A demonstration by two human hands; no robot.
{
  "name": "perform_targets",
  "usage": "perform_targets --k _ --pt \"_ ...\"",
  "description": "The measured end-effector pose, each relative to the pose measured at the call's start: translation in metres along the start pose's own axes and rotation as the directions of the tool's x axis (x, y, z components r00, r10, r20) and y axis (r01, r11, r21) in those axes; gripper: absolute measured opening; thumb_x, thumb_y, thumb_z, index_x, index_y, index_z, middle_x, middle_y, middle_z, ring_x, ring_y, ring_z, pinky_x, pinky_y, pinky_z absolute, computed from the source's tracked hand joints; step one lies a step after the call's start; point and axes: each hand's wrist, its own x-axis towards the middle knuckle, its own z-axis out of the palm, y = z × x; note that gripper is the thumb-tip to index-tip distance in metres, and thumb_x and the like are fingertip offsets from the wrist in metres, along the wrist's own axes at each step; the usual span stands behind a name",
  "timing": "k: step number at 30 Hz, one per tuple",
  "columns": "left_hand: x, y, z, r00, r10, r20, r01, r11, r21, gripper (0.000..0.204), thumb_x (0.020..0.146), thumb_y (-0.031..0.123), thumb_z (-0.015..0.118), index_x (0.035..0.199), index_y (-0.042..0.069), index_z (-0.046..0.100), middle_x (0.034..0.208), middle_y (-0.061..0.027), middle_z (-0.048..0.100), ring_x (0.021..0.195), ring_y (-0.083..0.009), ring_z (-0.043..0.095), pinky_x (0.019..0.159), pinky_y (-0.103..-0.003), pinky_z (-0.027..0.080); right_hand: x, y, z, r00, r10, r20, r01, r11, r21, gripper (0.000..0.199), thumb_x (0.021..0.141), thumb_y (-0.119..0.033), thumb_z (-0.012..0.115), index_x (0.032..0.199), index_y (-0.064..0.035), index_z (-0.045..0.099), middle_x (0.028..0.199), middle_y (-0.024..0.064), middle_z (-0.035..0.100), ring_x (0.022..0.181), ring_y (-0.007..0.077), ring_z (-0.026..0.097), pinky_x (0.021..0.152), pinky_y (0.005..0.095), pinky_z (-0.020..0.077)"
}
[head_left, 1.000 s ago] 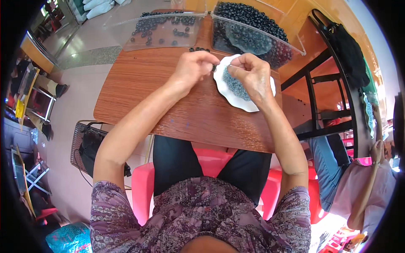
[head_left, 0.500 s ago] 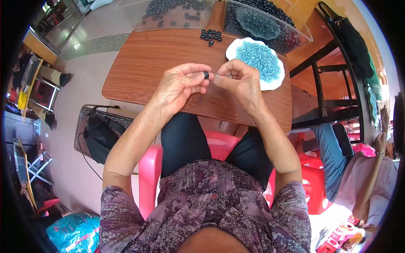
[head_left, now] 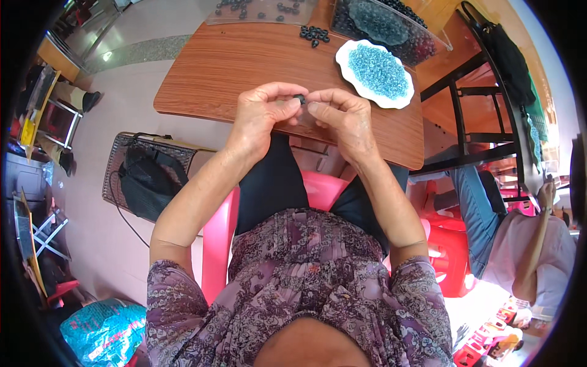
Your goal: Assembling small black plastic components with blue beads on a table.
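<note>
My left hand [head_left: 257, 119] pinches a small round black piece [head_left: 299, 98], like a bead, between thumb and fingertips. Thumb and forefinger of my right hand [head_left: 348, 119] are closed close against that piece; whatever is between them is too small to make out. Both hands are above the near edge of a wooden tabletop [head_left: 214, 73]. To the right of my right hand stands a white scalloped plate [head_left: 398, 104] heaped with tiny pale blue rings [head_left: 377, 72]. Beyond my hands lies a loose cluster of black pieces [head_left: 314, 35].
Two clear boxes stand at the far side, one [head_left: 257, 18] with scattered black pieces, the other [head_left: 382, 27] fuller. A basket [head_left: 119, 165] holding a black bag [head_left: 153, 180] is at left. On the right are a black metal frame [head_left: 458, 116] and another person's jeans-clad leg [head_left: 474, 214].
My view has tilted, so the table and plate appear higher. My right fingertips have come closer to the black piece in my left hand, and the gap between the hands has narrowed.
</note>
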Motion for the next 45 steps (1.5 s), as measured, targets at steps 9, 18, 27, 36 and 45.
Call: perform_targets --k 9,18,27,36,45 --pt "-0.013 -0.004 0.006 0.859 0.502 0.103 -0.471 0.693 0.546 0.019 0.074 -0.001 0.063 0.093 0.002 0.065 0.080 -0.0009 0.054 0.074 -0.0093 0.051 0.066 -0.021 0.043 -0.013 -0.010 0.007 0.991 0.128 0.027 -0.131 0.980 0.151 0.014 0.077 -0.006 0.064 0.089 0.0022 0.063 0.072 0.0045 0.061 0.059 0.0068 0.053 0.056 0.0173 0.0425" --pt "-0.015 0.001 0.009 0.868 0.479 0.132 -0.456 0.662 0.594 0.015 0.074 -0.001 0.063 0.089 0.001 0.064 0.076 -0.0015 0.052 0.070 -0.0097 0.050 0.063 -0.022 0.041 -0.017 -0.010 0.008 0.991 0.134 -0.031 -0.127 0.979 0.159 0.007 0.075 -0.004 0.061 0.080 0.0015 0.062 0.066 0.0024 0.058 0.056 0.0055 0.049 0.051 0.0179 0.0385" --pt "-0.012 0.009 0.010 0.854 0.491 0.174 -0.470 0.585 0.661 0.014 0.074 -0.001 0.063 0.089 0.000 0.064 0.077 -0.0001 0.052 0.072 -0.0087 0.049 0.064 -0.021 0.040 -0.017 -0.014 0.013 0.994 0.088 -0.065 -0.079 0.988 0.131 0.008 0.074 -0.007 0.062 0.078 -0.0004 0.061 0.066 0.0014 0.056 0.056 0.0050 0.048 0.050 0.0169 0.0366" --pt "-0.012 0.004 0.009 0.893 0.429 0.134 -0.433 0.742 0.512 0.015 0.073 -0.002 0.063 0.087 0.001 0.065 0.075 -0.0002 0.052 0.070 -0.0081 0.049 0.063 -0.020 0.040 -0.020 -0.003 0.007 0.994 0.097 -0.059 -0.088 0.986 0.142 0.009 0.074 -0.007 0.064 0.079 0.0004 0.061 0.065 0.0013 0.056 0.054 0.0052 0.047 0.049 0.0174 0.0361" --pt "-0.018 0.011 0.012 0.828 0.512 0.230 -0.517 0.536 0.667 0.016 0.073 -0.002 0.063 0.089 0.000 0.064 0.077 -0.0014 0.053 0.071 -0.0097 0.050 0.063 -0.021 0.042 -0.022 -0.004 0.005 0.992 0.129 -0.011 -0.125 0.980 0.152 0.013 0.075 -0.006 0.064 0.086 0.0010 0.063 0.069 0.0029 0.060 0.058 0.0062 0.052 0.052 0.0170 0.0403"
